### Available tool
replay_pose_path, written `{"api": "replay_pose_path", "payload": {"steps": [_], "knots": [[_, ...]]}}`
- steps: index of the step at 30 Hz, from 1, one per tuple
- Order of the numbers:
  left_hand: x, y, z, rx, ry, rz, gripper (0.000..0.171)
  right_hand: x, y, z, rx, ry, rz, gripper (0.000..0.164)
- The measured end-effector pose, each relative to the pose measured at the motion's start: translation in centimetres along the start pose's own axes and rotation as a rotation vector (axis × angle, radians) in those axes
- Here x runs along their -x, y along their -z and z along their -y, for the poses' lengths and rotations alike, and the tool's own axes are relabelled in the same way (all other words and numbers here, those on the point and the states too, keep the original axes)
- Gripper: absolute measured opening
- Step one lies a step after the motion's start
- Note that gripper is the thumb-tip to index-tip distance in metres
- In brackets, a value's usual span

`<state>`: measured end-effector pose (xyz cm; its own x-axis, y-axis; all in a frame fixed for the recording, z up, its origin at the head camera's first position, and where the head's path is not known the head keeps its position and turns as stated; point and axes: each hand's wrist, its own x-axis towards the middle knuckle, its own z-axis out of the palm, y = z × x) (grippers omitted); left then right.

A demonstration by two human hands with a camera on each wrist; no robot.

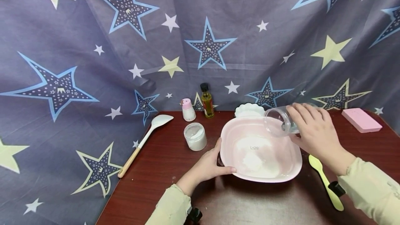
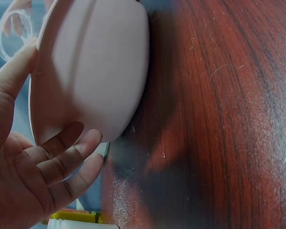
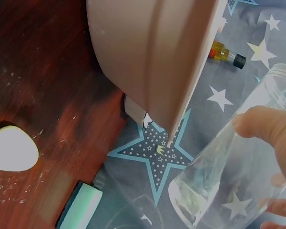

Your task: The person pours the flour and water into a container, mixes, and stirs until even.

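R hand (image 1: 315,127) grips jar (image 1: 285,119) over basin (image 1: 262,164); dish (image 1: 249,109) (pt. hidden) behind.

I count two hands (image 1: 208,163), one basin (image 1: 260,157), two clear jars (image 1: 282,121), one shaker (image 1: 189,113), one capped bottle (image 1: 207,102), one scalloped dish (image 1: 249,109), one sponge (image 1: 361,120), one spatula (image 1: 147,136), one spoon (image 1: 325,181).

Starry curtain (image 1: 93,20): quite evenly lit and sharp in the head view.
Pink basin (image 1: 262,169): bright inside, its outer wall shaded in both wrist views.
Table (image 1: 256,204): greyish glare in front, dark shadow under the basin (so light seems to fall from above).
Clear jar (image 3: 214,176): pale, hazy at right wrist.
Spoon (image 3: 14,149): overexposed there, almost white.
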<state>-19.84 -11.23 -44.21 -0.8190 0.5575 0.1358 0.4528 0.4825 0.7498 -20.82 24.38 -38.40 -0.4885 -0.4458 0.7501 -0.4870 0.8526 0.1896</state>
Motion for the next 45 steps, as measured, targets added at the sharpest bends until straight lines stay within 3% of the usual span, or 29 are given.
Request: {"api": "replay_pose_path", "payload": {"steps": [7,14,24,36,42,45], "knots": [[0.0,-0.1,0.2,-0.016,0.006,-0.001,0.105,0.0,-0.2,0.4,0.026,0.041,0.047,0.087],[0.1,0.0,0.0,0.0,0.005,0.005,0.105,-0.3,-0.4,0.8,0.05,0.074,0.074,0.076],[0.1,0.0,0.1,0.018,0.0,0.006,0.104,-0.1,-0.7,1.5,0.05,0.106,0.147,0.08],[0.1,-0.1,0.1,-0.004,0.014,0.003,0.106,-0.1,-0.9,2.2,0.052,0.138,0.151,0.077],[0.1,-0.2,0.2,-0.036,0.006,-0.008,0.107,-0.4,-0.9,2.7,0.05,0.137,0.156,0.049],[0.1,-0.2,0.2,-0.042,0.002,-0.011,0.108,-0.5,-0.9,3.1,0.057,0.139,0.141,0.049]]}}
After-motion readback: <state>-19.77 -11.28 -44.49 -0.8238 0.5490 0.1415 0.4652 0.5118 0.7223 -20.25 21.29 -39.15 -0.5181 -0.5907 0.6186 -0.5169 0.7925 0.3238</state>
